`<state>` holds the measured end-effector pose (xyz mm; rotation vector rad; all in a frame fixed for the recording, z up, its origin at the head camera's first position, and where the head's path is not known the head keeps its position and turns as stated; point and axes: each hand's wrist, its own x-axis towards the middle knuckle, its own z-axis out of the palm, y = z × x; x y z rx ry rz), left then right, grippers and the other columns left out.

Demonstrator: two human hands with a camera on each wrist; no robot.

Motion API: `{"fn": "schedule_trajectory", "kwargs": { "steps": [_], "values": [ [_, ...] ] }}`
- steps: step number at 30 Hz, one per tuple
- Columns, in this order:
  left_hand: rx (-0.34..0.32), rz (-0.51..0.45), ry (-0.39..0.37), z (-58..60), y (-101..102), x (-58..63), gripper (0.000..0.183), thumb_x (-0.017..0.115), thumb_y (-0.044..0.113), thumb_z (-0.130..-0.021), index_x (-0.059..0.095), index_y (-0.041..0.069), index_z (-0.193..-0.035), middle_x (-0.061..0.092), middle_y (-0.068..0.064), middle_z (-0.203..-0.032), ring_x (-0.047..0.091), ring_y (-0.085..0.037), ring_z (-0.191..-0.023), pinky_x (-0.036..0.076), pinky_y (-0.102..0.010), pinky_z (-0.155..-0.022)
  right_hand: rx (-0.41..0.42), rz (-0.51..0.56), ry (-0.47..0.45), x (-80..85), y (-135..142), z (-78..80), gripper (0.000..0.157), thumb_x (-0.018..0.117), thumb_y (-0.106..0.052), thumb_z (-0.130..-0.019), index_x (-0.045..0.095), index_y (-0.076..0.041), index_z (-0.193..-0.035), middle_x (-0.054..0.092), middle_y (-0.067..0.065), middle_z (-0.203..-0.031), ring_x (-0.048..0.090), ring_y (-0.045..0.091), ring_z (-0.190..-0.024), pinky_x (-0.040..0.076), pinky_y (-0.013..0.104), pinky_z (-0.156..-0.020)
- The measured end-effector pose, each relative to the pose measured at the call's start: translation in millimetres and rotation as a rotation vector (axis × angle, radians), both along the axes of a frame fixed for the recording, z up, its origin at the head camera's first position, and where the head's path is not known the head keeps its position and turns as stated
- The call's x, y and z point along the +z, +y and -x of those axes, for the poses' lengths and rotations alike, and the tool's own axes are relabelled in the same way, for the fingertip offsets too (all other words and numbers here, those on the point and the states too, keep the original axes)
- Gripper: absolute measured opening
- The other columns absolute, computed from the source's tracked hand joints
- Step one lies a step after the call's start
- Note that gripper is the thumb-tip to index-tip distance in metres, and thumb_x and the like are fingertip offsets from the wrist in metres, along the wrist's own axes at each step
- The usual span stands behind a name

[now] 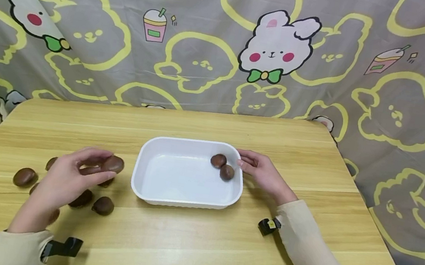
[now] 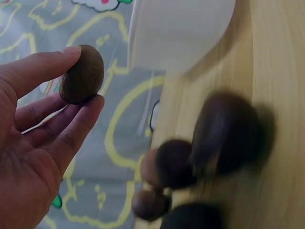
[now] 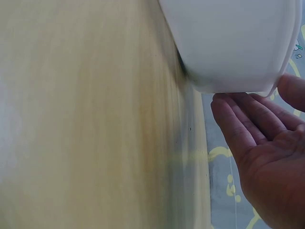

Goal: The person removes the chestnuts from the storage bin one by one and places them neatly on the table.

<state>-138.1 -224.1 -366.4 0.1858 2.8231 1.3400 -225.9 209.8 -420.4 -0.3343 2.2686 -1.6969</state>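
A brown chestnut is pinched between the thumb and fingers of my left hand, raised off the table to the left of the tray. In the left wrist view that same chestnut appears at the fingertips. Below and around this hand lie several more chestnuts, some partly covered by it. The white rectangular tray holds two chestnuts at its right end. My right hand touches the tray's right end from outside, its fingers nearly straight and the thumb by the rim.
Everything rests on a wood-grain table. A grey curtain with yellow cartoon outlines hangs behind it and along the sides. Black straps are on both wrists, over beige sleeves.
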Motion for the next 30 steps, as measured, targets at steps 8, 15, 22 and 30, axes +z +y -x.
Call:
{"fn": "schedule_trajectory", "kwargs": {
  "steps": [8, 15, 22, 30],
  "values": [
    [0.097, 0.072, 0.005, -16.8, -41.2, -7.4, 0.053, 0.077, 0.035, -0.086, 0.061, 0.007, -0.128, 0.063, -0.01, -0.119, 0.057, 0.01, -0.094, 0.048, -0.009, -0.075, -0.018, -0.005, -0.021, -3.7, 2.7, -2.2, 0.045, 0.058, -0.015, -0.101, 0.048, 0.004, -0.141, 0.056, 0.019, -0.135, 0.055, 0.03, -0.122, 0.047, 0.035, -0.098],
    [0.147, 0.05, -0.014, -30.9, -72.4, -19.7, 0.048, 0.078, 0.03, -0.087, 0.063, 0.004, -0.124, 0.061, 0.017, -0.111, 0.053, 0.014, -0.097, 0.046, -0.006, -0.075, -0.019, -0.012, -0.005, -4.4, 5.7, -2.5, 0.045, 0.059, -0.015, -0.101, 0.048, 0.004, -0.14, 0.056, 0.019, -0.134, 0.055, 0.03, -0.122, 0.046, 0.036, -0.1],
    [0.251, 0.081, -0.099, -48.0, -100.1, -29.0, 0.056, 0.076, 0.037, -0.087, 0.059, 0.006, -0.131, 0.057, 0.024, -0.111, 0.045, 0.015, -0.099, 0.043, -0.004, -0.07, -0.012, -0.001, -0.014, -3.6, 4.1, -1.0, 0.047, 0.059, -0.018, -0.1, 0.048, 0.003, -0.141, 0.055, 0.019, -0.136, 0.054, 0.03, -0.122, 0.047, 0.035, -0.099],
    [0.355, 0.068, -0.255, -61.5, -140.5, -48.1, 0.067, 0.072, 0.045, -0.088, 0.049, 0.015, -0.144, 0.048, 0.033, -0.109, 0.039, 0.018, -0.093, 0.041, -0.009, -0.074, -0.003, 0.0, -0.007, -2.1, 1.8, 2.5, 0.045, 0.059, -0.016, -0.101, 0.048, 0.004, -0.14, 0.056, 0.018, -0.135, 0.055, 0.029, -0.122, 0.048, 0.034, -0.097]
  ]
}}
